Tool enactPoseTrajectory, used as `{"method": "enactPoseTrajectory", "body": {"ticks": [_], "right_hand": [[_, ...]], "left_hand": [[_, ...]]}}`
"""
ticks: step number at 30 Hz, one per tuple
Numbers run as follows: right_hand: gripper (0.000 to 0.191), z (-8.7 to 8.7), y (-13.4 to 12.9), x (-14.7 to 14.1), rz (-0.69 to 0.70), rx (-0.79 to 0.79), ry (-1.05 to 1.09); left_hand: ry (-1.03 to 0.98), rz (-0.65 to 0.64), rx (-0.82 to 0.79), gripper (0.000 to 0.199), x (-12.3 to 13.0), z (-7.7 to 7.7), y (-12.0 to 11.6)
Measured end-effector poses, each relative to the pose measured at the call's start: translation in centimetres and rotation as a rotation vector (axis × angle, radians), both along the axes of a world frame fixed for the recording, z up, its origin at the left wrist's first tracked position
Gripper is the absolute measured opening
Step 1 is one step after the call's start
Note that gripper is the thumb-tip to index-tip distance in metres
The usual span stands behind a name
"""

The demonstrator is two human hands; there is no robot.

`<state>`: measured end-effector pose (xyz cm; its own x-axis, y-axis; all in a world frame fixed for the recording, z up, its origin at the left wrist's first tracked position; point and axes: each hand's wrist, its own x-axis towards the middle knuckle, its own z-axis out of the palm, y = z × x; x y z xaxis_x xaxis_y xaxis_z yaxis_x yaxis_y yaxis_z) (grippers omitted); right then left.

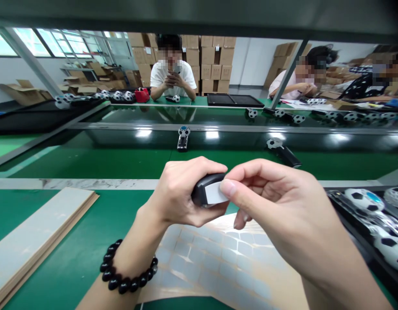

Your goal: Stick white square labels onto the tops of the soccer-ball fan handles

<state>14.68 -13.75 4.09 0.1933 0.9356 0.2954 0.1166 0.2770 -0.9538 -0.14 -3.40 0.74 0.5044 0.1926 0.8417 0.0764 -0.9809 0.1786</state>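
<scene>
My left hand (182, 189), with a black bead bracelet (128, 282) at its wrist, is wrapped round a black rounded plastic piece (199, 196). A pale grey label (213, 193) covers the end facing me. My right hand (270, 193) pinches the label's right edge between thumb and finger, the thumb lying over its face. Whether the label is fully stuck down, I cannot tell. Beneath both hands lies a backing sheet (199, 267) with rows of grey labels, some spots bare and cream-coloured. The rest of the black piece is hidden by my left hand.
A stack of label sheets (40, 241) lies at left. Football-patterned devices (363, 200) fill a black tray at right. Ahead, a device with a blue disc (183, 137) and one with a black handle (283, 150) sit on the green belt. Several co-workers sit beyond, one person (173, 75) opposite me.
</scene>
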Motion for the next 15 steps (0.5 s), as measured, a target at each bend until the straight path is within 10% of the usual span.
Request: {"method": "enactPoseTrajectory", "body": {"ticks": [15], "right_hand": [[0.022,0.7,-0.7,0.26,-0.117,0.169,-0.422]], "left_hand": [[0.041,-0.003,-0.011,0.025,-0.22,-0.04,0.28]]}}
